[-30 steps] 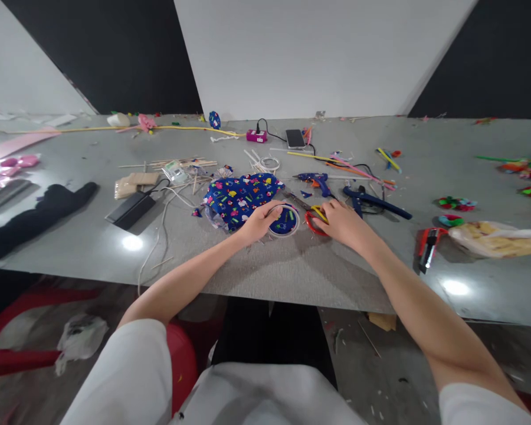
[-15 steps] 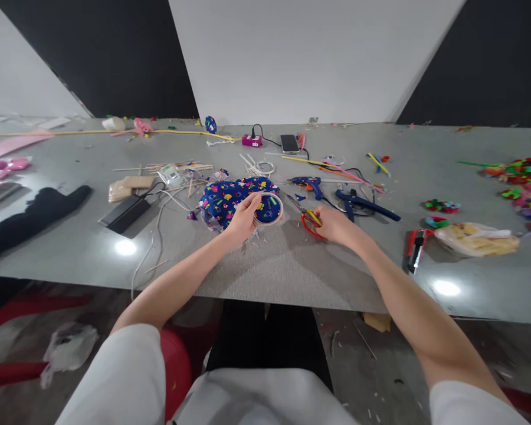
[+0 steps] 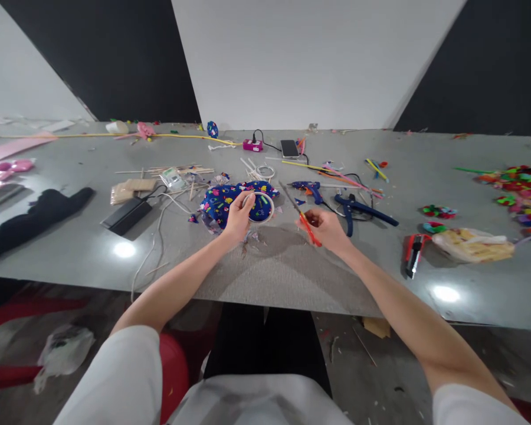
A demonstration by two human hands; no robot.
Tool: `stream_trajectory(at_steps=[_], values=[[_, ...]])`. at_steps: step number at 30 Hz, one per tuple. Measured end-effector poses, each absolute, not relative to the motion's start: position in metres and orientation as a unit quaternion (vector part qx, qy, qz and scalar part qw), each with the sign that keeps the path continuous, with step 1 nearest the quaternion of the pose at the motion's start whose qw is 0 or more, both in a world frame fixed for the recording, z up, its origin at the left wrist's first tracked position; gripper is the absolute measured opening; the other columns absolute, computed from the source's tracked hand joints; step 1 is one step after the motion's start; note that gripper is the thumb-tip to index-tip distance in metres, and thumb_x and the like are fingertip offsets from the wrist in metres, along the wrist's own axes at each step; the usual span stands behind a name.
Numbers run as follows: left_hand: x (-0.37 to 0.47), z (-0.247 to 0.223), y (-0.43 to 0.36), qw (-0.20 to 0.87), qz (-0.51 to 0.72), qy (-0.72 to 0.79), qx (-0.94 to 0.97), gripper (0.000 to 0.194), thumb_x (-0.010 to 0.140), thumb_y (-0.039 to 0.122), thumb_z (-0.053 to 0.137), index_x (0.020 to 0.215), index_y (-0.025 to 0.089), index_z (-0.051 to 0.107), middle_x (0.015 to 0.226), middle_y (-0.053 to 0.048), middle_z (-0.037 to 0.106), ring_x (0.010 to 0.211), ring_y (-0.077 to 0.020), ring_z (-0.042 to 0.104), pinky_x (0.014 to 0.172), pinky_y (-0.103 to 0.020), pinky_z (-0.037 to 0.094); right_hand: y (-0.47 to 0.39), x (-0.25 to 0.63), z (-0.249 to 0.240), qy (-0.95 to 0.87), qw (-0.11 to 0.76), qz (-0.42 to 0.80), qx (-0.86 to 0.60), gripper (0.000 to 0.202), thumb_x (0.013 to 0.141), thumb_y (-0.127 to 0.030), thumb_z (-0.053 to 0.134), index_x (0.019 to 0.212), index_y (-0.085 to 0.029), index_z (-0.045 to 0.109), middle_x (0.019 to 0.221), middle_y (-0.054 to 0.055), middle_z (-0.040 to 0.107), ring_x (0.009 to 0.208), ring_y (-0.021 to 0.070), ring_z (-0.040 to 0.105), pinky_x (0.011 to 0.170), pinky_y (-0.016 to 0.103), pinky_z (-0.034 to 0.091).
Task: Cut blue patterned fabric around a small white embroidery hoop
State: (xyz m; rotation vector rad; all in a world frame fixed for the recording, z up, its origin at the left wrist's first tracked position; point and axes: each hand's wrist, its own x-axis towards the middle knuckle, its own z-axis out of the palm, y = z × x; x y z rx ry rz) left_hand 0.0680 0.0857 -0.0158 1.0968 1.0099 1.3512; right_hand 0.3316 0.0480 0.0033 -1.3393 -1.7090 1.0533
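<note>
A white ring (image 3: 272, 208) is pinched in my left hand (image 3: 239, 219). Blue patterned fabric shows within the ring; I cannot tell whether it is fixed to the ring or lies behind it. More of this blue fabric (image 3: 219, 202) lies on the table beside and behind my left hand. My right hand (image 3: 325, 229) grips red-handled scissors (image 3: 310, 229), their blades pointing up and left, apart from the ring. Small fabric scraps (image 3: 252, 237) lie just below the ring. Another white ring (image 3: 265, 171) rests farther back.
Behind my right hand lie a blue glue gun (image 3: 307, 189) and dark blue pliers-like tool (image 3: 365, 211). A red utility knife (image 3: 413, 255) is at the right, near a plastic bag (image 3: 473, 245). A black adapter (image 3: 127, 214) with cables is left; a phone (image 3: 289, 148) lies behind.
My right hand has raised and turned the scissors, so the blades point more upward. My left hand has shifted slightly left with the ring.
</note>
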Motion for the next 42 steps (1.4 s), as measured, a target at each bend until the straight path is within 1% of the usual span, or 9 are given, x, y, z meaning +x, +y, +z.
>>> stream_trajectory(at_steps=[2, 4, 8, 11, 20, 25, 29, 36, 42], values=[[0.067, -0.018, 0.088, 0.479, 0.614, 0.423, 0.463, 0.044, 0.090, 0.066, 0.071, 0.101, 0.023, 0.066, 0.083, 0.001, 0.060, 0.077, -0.0140, 0.061, 0.068, -0.023, 0.050, 0.042, 0.330, 0.003, -0.692, 0.346, 0.374, -0.511, 0.052, 0.078, -0.069, 0.077, 0.075, -0.023, 0.053, 0.061, -0.004, 0.052, 0.050, 0.0116, 0.045, 0.047, 0.027, 0.034], [0.066, -0.019, 0.089, 0.438, 0.645, 0.410, 0.474, 0.045, 0.088, 0.067, 0.072, 0.100, 0.023, 0.067, 0.082, 0.001, 0.058, 0.074, -0.0131, 0.055, 0.067, -0.023, 0.046, 0.038, 0.329, 0.001, -0.720, 0.321, 0.363, -0.498, 0.054, 0.083, -0.072, 0.071, 0.075, -0.024, 0.047, 0.059, -0.005, 0.047, 0.052, 0.0114, 0.043, 0.050, 0.027, 0.032], [0.062, -0.017, 0.085, 0.397, 0.647, 0.395, 0.518, 0.046, 0.091, 0.067, 0.070, 0.107, 0.024, 0.069, 0.080, 0.002, 0.055, 0.072, -0.0130, 0.049, 0.066, -0.023, 0.042, 0.033, 0.328, 0.003, -0.757, 0.271, 0.326, -0.497, 0.048, 0.089, -0.069, 0.066, 0.083, -0.025, 0.046, 0.062, -0.005, 0.050, 0.055, 0.0135, 0.045, 0.054, 0.028, 0.032], [0.062, -0.010, 0.077, 0.370, 0.629, 0.404, 0.552, 0.049, 0.090, 0.070, 0.069, 0.106, 0.024, 0.069, 0.078, 0.001, 0.055, 0.068, -0.0133, 0.046, 0.064, -0.024, 0.039, 0.028, 0.324, 0.009, -0.788, 0.251, 0.276, -0.489, 0.048, 0.090, -0.067, 0.065, 0.082, -0.025, 0.045, 0.064, -0.005, 0.050, 0.058, 0.0143, 0.044, 0.058, 0.029, 0.031], [0.062, -0.008, 0.067, 0.362, 0.585, 0.397, 0.608, 0.048, 0.094, 0.069, 0.065, 0.106, 0.022, 0.070, 0.071, 0.002, 0.053, 0.062, -0.0126, 0.041, 0.059, -0.025, 0.033, 0.021, 0.320, 0.019, -0.805, 0.227, 0.241, -0.493, 0.056, 0.091, -0.072, 0.063, 0.072, -0.025, 0.038, 0.062, -0.005, 0.045, 0.059, 0.0138, 0.037, 0.060, 0.029, 0.028], [0.062, -0.008, 0.066, 0.346, 0.568, 0.397, 0.632, 0.048, 0.097, 0.067, 0.062, 0.108, 0.022, 0.071, 0.081, -0.001, 0.062, 0.067, -0.0136, 0.045, 0.064, -0.026, 0.037, 0.023, 0.322, 0.017, -0.816, 0.230, 0.229, -0.478, 0.055, 0.094, -0.070, 0.061, 0.071, -0.025, 0.038, 0.063, -0.005, 0.042, 0.060, 0.0140, 0.036, 0.061, 0.030, 0.028], [0.064, -0.004, 0.064, 0.347, 0.568, 0.401, 0.630, 0.050, 0.094, 0.070, 0.063, 0.104, 0.022, 0.072, 0.081, -0.001, 0.063, 0.067, -0.0144, 0.045, 0.066, -0.026, 0.039, 0.024, 0.322, 0.017, -0.813, 0.224, 0.232, -0.485, 0.058, 0.093, -0.073, 0.058, 0.069, -0.025, 0.037, 0.062, -0.004, 0.040, 0.061, 0.0148, 0.035, 0.061, 0.030, 0.027], [0.062, -0.006, 0.066, 0.354, 0.564, 0.402, 0.629, 0.049, 0.094, 0.069, 0.064, 0.101, 0.021, 0.069, 0.072, 0.001, 0.055, 0.064, -0.0132, 0.041, 0.063, -0.025, 0.036, 0.024, 0.324, 0.018, -0.795, 0.224, 0.263, -0.498, 0.062, 0.090, -0.075, 0.062, 0.066, -0.024, 0.037, 0.060, -0.005, 0.033, 0.061, 0.0142, 0.030, 0.058, 0.029, 0.024], [0.061, -0.010, 0.071, 0.324, 0.560, 0.397, 0.651, 0.050, 0.096, 0.069, 0.061, 0.100, 0.019, 0.066, 0.073, 0.002, 0.054, 0.063, -0.0121, 0.041, 0.062, -0.024, 0.034, 0.024, 0.327, 0.019, -0.792, 0.228, 0.256, -0.506, 0.066, 0.088, -0.078, 0.062, 0.064, -0.023, 0.036, 0.058, -0.006, 0.032, 0.061, 0.0125, 0.029, 0.058, 0.029, 0.023]])
